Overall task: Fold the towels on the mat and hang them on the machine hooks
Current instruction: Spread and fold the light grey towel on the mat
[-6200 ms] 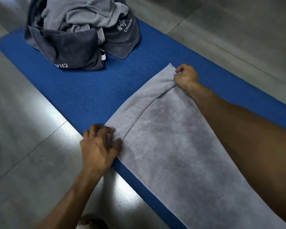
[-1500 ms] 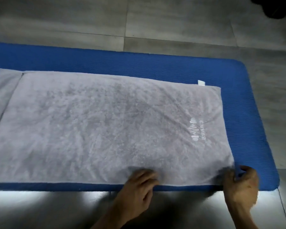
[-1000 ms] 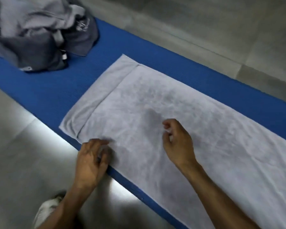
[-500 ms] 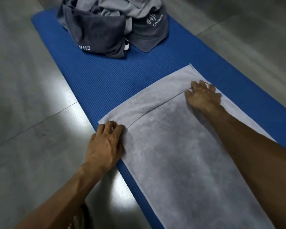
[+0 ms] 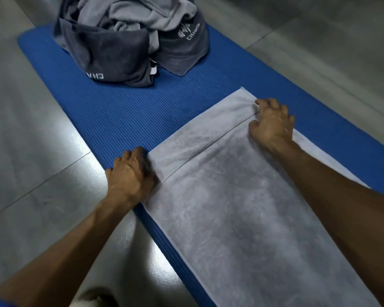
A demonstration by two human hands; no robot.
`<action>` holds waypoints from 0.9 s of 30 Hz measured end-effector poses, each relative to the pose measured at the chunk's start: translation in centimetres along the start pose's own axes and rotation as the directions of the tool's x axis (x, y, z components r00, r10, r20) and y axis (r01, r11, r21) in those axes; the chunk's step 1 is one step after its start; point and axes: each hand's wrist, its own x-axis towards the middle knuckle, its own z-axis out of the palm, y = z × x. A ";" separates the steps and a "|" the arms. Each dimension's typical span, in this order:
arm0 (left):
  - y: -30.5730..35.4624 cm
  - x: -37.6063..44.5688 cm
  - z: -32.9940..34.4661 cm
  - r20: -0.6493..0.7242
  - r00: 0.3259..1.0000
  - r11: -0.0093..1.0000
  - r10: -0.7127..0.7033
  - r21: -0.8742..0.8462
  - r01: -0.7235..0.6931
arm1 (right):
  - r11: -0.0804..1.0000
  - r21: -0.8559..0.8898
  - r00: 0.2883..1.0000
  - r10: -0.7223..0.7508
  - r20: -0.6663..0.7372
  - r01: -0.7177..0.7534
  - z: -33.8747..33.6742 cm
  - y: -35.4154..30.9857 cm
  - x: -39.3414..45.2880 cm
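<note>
A light grey towel (image 5: 242, 218) lies folded in two layers along the blue mat (image 5: 124, 111), its upper layer ending a little short of the lower layer's far end. My left hand (image 5: 131, 176) grips the towel's near left corner at the mat's edge. My right hand (image 5: 272, 122) is curled on the far corner, fingers on the edge of the upper layer. A heap of dark and light grey towels (image 5: 129, 38) sits at the mat's far end.
Grey tiled floor (image 5: 31, 151) surrounds the mat, with a bright reflection beside my left arm. A shoe tip (image 5: 98, 299) shows at the bottom edge. No machine or hooks are in view.
My right hand has slid outward to the towel's far corner and curled on the layer edge. My left hand has shifted to the towel's end corner. The view has drifted slightly.
</note>
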 end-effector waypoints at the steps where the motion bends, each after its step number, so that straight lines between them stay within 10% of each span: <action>1: 0.5 0.3 -0.3 0.000 1.000 1.000 -0.017 -0.016 0.017 | 0.998 0.051 0.993 -0.040 -0.107 0.046 0.0 -0.4 -0.9; 4: 2.7 -0.9 -1.3 -0.067 0.978 0.980 0.200 0.010 -0.200 | 0.943 0.333 0.981 0.051 -0.187 0.014 -0.6 -2.2 -2.8; 9: 7.6 -9.8 -1.4 -0.112 0.785 0.784 0.609 0.239 -0.573 | 0.640 0.632 0.899 0.329 0.287 -0.436 -2.4 -4.4 -3.7; 14: 9.8 -16.4 2.1 -0.063 0.715 0.709 0.696 0.218 -0.671 | 0.420 0.691 0.774 0.540 0.330 -0.588 -3.4 0.0 -5.0; 21: 12.5 -23.0 6.8 -0.102 0.606 0.615 0.789 0.098 -0.783 | -0.152 0.864 0.561 0.704 0.436 -0.480 -4.2 13.6 -14.9; 27: 13.5 -28.8 11.3 0.110 0.502 0.506 0.858 -0.010 -0.862 | 0.088 0.904 0.599 0.775 0.202 -0.419 -3.8 20.5 -21.1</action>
